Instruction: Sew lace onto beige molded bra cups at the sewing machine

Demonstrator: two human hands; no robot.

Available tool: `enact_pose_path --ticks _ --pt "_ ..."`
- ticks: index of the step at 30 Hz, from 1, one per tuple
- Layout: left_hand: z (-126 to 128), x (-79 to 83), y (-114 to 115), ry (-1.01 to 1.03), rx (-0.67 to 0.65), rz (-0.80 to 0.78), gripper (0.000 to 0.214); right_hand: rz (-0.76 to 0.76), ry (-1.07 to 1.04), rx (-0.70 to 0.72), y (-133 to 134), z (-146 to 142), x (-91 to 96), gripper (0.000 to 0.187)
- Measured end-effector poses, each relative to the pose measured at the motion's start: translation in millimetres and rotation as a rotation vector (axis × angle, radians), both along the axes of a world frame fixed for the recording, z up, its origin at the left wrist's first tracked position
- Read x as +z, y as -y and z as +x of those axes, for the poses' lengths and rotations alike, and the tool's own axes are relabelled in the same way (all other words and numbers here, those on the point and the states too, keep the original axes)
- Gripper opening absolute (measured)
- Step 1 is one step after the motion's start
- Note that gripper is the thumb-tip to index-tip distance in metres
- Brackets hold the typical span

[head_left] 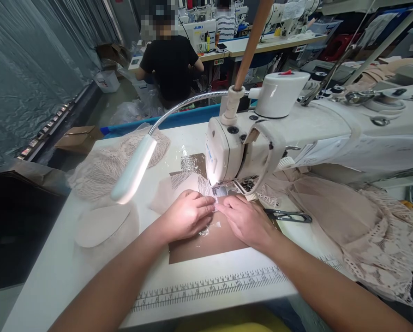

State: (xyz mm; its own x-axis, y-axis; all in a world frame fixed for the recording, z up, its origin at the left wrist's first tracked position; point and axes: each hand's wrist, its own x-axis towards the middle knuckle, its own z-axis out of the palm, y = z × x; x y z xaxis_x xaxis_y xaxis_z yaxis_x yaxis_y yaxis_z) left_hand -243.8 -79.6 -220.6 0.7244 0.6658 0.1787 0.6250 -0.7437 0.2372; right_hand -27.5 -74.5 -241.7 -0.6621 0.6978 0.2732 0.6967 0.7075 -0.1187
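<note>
My left hand (188,214) and my right hand (245,220) lie side by side on a thin piece of pale lace fabric (206,186), just in front of the needle of a white sewing machine (237,152). Both hands have their fingers curled and pressed together, pinching the lace at its edge under the presser foot. The fabric rests on a brown plate (206,244) set into the white table (54,267). The fingertips nearly touch each other.
A gooseneck lamp (134,168) hangs over the table's left. Lace pieces (98,173) and an oval pad (100,225) lie left; a beige lace heap (375,235) lies right. Black snips (289,216) sit beside my right hand. A person in black (170,64) sits behind.
</note>
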Motion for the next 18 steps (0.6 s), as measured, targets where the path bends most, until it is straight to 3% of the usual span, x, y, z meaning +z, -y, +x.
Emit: enact_pose_path --ticks 8,18 --pt "-3.5 -6.9 -7.2 -0.01 0.048 0.081 0.035 0.012 0.006 -0.069 -2.5 -8.2 5.3 0.036" --pt "-11.2 -15.3 -19.3 0.051 0.206 0.154 0.032 -0.117 -0.048 -0.082 -3.1 -5.8 4.8 0.039"
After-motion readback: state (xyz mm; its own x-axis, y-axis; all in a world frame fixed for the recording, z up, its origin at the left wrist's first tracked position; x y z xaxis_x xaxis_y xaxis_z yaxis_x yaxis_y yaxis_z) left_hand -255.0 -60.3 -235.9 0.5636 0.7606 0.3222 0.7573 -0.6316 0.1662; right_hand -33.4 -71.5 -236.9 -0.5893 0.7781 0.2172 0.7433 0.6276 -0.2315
